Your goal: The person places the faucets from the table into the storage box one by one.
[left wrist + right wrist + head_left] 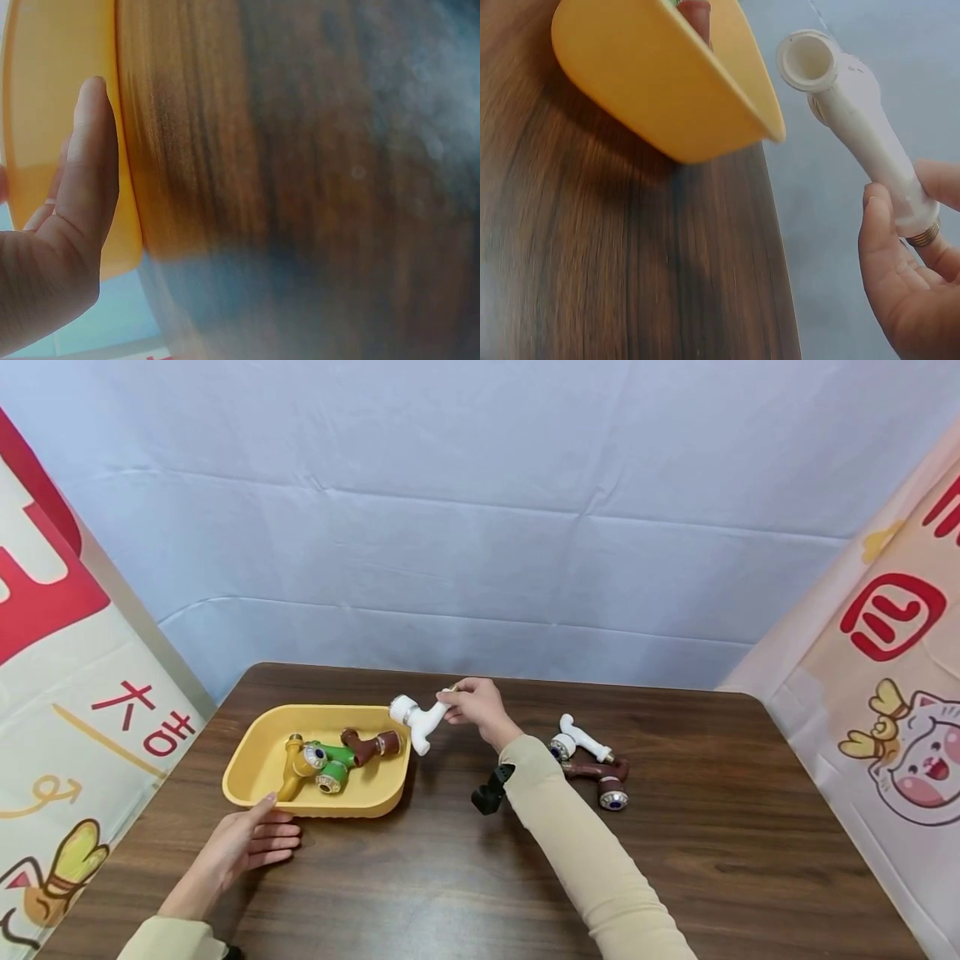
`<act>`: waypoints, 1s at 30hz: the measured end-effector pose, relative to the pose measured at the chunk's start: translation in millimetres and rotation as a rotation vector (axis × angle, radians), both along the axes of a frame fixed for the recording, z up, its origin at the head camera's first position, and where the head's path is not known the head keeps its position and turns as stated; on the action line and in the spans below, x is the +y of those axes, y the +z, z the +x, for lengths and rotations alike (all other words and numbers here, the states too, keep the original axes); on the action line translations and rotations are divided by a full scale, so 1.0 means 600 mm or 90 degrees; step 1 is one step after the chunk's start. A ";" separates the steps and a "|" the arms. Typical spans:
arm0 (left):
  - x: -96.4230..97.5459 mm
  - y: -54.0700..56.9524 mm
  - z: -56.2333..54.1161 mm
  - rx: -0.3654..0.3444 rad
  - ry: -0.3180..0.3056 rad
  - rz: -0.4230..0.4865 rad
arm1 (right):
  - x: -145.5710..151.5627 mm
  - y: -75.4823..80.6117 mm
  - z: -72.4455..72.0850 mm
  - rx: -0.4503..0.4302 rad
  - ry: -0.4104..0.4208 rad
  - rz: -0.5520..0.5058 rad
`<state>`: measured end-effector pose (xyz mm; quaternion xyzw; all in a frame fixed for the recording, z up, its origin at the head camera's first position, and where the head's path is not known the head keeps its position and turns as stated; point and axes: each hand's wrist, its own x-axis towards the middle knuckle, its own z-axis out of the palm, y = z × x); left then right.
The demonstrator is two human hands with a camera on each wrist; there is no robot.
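In the head view, my right hand (480, 708) pinches a white faucet (423, 720) by its threaded end. The faucet hangs over the right rim of a yellow plastic basin (390, 804); its open spout shows in the right wrist view. Inside the basin lie a yellow faucet (292, 774), a green faucet (337, 766) and a dark red faucet (369, 747). My left hand (243, 845) is at the basin's front left, its thumb at the rim. Its straight fingers (91, 161) lie along the outer wall in the left wrist view.
A second white faucet (585, 742) and another dark red faucet (609, 777) lie on the wooden table (720, 827), right of my right forearm. A pale blue cloth (465, 568) hangs behind the table; printed sheets (900, 710) stand at both sides.
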<state>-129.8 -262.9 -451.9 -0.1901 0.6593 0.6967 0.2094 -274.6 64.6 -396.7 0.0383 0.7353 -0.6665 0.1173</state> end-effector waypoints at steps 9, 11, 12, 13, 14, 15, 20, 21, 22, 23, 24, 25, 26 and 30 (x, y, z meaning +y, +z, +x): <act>0.003 0.001 -0.001 0.010 -0.003 0.003 | -0.026 0.012 0.002 -0.019 0.012 0.001; 0.002 0.001 -0.001 0.012 -0.003 0.003 | -0.030 0.013 0.002 -0.018 0.012 0.002; 0.002 0.001 -0.001 0.013 -0.002 0.004 | -0.033 0.014 0.003 -0.017 0.011 0.004; 0.002 0.002 -0.001 0.012 -0.001 0.004 | -0.036 0.015 0.003 -0.016 0.009 0.007; 0.002 0.001 -0.001 0.012 0.000 0.005 | -0.039 0.016 0.003 -0.014 0.008 0.008; 0.002 0.001 0.000 0.011 0.001 0.005 | -0.041 0.015 0.004 -0.011 0.007 0.007; 0.002 0.000 0.000 0.007 0.004 0.005 | -0.055 0.011 0.004 -0.008 0.006 0.004; 0.002 0.000 0.000 0.007 0.004 0.004 | -0.059 0.011 0.005 -0.007 0.006 0.004; 0.002 0.000 0.001 0.007 0.005 0.003 | -0.062 0.012 0.006 -0.007 0.003 0.004; 0.002 0.000 0.001 0.007 0.004 0.002 | -0.065 0.012 0.007 -0.005 0.001 0.005; 0.002 0.000 0.001 0.007 0.004 0.002 | -0.069 0.012 0.008 -0.006 -0.001 0.006; 0.002 0.000 0.001 0.007 0.004 0.000 | -0.072 0.013 0.009 -0.006 -0.003 0.006; 0.003 0.000 0.001 0.007 0.004 -0.002 | -0.075 0.014 0.010 -0.008 -0.005 0.005; 0.004 0.001 0.002 0.007 0.006 -0.005 | -0.088 0.021 0.017 -0.018 -0.012 0.008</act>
